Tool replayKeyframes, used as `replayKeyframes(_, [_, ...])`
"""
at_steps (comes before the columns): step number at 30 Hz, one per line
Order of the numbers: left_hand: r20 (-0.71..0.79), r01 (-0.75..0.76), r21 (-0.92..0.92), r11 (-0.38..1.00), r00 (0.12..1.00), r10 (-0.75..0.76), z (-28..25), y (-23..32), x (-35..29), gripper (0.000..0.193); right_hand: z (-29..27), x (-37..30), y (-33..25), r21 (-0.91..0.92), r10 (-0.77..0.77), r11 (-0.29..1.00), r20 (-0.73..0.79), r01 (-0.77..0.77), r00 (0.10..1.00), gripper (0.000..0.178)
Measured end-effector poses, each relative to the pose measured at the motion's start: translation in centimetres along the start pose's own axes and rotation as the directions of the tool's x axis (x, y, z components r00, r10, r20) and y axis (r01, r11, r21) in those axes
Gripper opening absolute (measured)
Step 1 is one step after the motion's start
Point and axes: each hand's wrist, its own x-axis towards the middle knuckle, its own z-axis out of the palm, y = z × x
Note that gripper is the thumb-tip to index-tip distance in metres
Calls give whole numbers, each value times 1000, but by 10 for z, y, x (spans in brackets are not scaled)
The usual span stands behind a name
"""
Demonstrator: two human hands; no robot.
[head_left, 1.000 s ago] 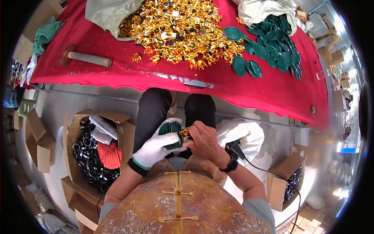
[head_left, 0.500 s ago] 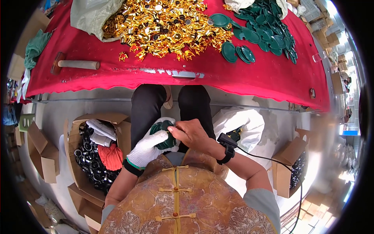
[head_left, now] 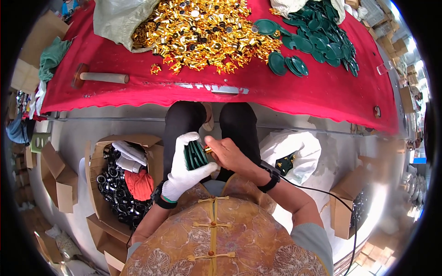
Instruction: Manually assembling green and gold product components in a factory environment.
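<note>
My left hand (head_left: 182,178), in a white knitted glove, is closed around a stack of dark green plastic discs (head_left: 195,156). The discs stand edge-on between its thumb and fingers, above my lap. Right beside the stack is my bare right hand (head_left: 229,154), its thumb and fingers pinched on a small gold-coloured piece (head_left: 208,149). Most of that piece is covered by the fingers. On the red-covered table ahead lie a heap of shiny gold pieces (head_left: 202,34) and a pile of similar green discs (head_left: 317,39).
A wooden-handled mallet (head_left: 103,77) lies on the red cloth (head_left: 152,94) at the left. At floor level are a cardboard box (head_left: 94,161) of black rings, a white sack (head_left: 304,145) with dark and gold pieces, and another box (head_left: 343,202) at right. A cable (head_left: 322,189) runs from my right wrist.
My left hand has turned the stack from nearly face-on to edge-on. The right hand has drawn slightly off the discs, and a gold piece now shows at its fingertips. The whole view has shifted slightly.
</note>
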Motion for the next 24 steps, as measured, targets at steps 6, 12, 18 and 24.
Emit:
replayKeyframes(6, [354,535,-789,302,797,-489,-23,24,6,59,-17,-10,-32,-656,-718,341,280,673,637,56])
replayKeyframes(12, [482,594,-787,168,761,-435,-24,29,-2,52,-11,-23,-39,-619,-711,299,364,726,602,54])
replayKeyframes(18, [462,610,-732,304,772,-437,-23,33,1,62,-2,-28,-20,-673,-727,258,337,693,598,44])
replayKeyframes(24, [257,280,-230,932,941,-219,-18,28,5,73,13,-28,2,-489,-645,688,-73,536,761,23])
